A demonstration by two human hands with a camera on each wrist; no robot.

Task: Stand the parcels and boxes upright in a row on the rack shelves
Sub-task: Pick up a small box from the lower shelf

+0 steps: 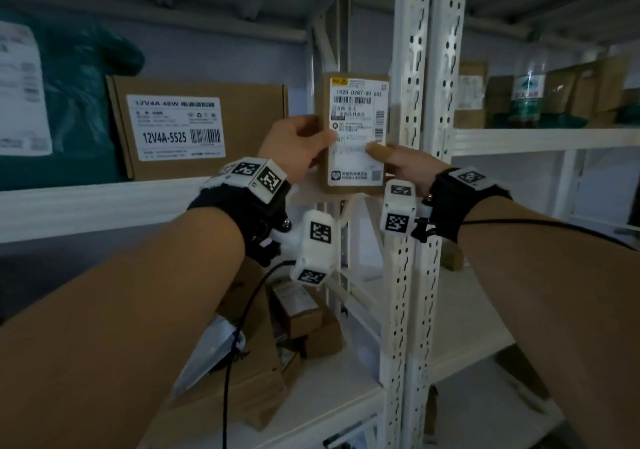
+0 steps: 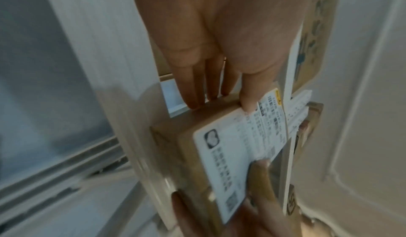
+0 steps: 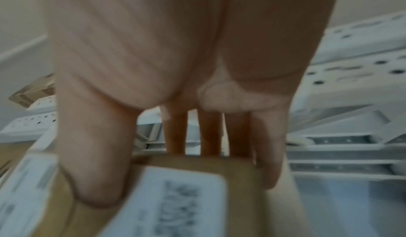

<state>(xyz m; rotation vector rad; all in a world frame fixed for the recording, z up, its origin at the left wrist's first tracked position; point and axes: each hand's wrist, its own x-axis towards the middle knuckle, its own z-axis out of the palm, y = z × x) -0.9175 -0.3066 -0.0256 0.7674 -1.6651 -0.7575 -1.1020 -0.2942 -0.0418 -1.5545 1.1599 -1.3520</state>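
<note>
A small brown parcel with a white shipping label stands upright at the right end of the upper shelf, close to the white rack post. My left hand grips its left side, thumb on the label, fingers behind. My right hand grips its right side, thumb on the label's lower part. In the left wrist view the parcel sits between my left hand and the other thumb. The right wrist view shows my right hand round the parcel.
A large brown box labelled 12V4A-5525 stands upright left of the parcel, with a dark green bag further left. Several small brown boxes lie jumbled on the lower shelf. The neighbouring rack at right holds boxes and a bottle.
</note>
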